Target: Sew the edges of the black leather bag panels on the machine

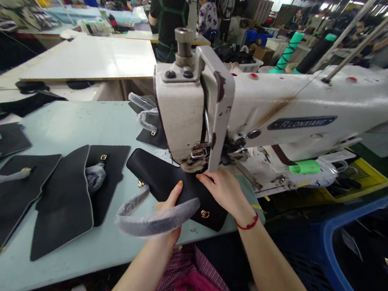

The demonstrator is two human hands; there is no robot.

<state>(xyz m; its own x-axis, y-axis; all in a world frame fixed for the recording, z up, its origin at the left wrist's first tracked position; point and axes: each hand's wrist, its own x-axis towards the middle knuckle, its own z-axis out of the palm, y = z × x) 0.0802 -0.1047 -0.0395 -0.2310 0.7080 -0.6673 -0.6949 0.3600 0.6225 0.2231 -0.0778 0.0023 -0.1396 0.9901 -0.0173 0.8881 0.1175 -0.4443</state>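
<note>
A black leather bag panel with a gold clasp and a plastic-wrapped handle lies under the head of a white sewing machine. My left hand rests flat on the panel's near left side, thumb stretched forward, with the wrapped handle arching over the wrist. My right hand presses the panel's right side just in front of the needle area, fingers flat and pointing toward the presser foot.
More black panels with gold clasps lie spread over the pale green table to the left. A blue crate stands low on the right. Other people work at tables behind the machine.
</note>
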